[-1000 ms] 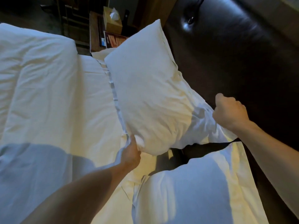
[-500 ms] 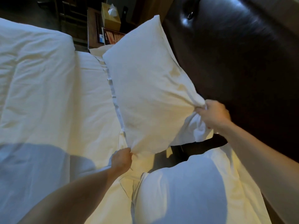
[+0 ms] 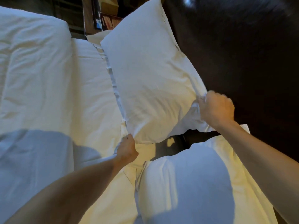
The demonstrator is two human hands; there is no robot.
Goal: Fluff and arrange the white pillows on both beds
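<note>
A white pillow (image 3: 150,75) leans tilted against the dark headboard (image 3: 242,54), its far corner up near the top of the view. My left hand (image 3: 127,150) is closed on its near lower corner. My right hand (image 3: 216,109) is closed on bunched fabric at its near right corner. A second white pillow (image 3: 194,183) lies flat on the bed just below the held one, partly in shadow.
A white duvet (image 3: 40,78) covers the bed to the left, with a folded sheet band beside it. A dark wooden nightstand (image 3: 90,18) with a tissue box and a printed card stands past the bed's far edge. A dark gap shows between the two pillows.
The pillow's far corner has risen toward the top of the view and the camera has moved closer. My right hand went from a fist beside the pillow to gripping its corner.
</note>
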